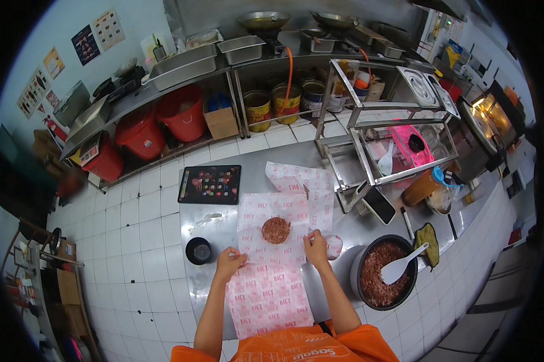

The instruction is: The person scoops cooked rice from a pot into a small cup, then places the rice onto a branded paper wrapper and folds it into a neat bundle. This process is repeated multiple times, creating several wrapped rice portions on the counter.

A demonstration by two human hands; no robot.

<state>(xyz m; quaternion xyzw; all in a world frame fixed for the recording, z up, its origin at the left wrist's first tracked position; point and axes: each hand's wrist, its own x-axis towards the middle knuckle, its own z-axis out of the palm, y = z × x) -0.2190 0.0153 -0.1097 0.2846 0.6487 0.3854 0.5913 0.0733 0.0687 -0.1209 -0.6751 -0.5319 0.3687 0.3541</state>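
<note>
A round, flat-topped mound of reddish-brown rice [276,230] sits in the middle of a printed wrapping-paper sheet [253,212]. My left hand [230,264] pinches the sheet's near left corner between thumb and fingers. At the near right edge, my right hand [316,249] pinches the same sheet. A stack of matching paper [272,298] lies between the sheet and my body. Just right of my right hand rests a small paper-wrapped bundle [334,247]. More printed paper [321,199], partly folded over, lies beyond the sheet; what it covers is mostly hidden.
A rice pot [357,276] with a white paddle [401,267] stands right, beside a green cloth [428,246]. A black cup [198,250] and tablet [210,184] are left. A phone [378,205], marker [407,222], sauce bottle [420,186] and metal rack [362,154] occupy the far right.
</note>
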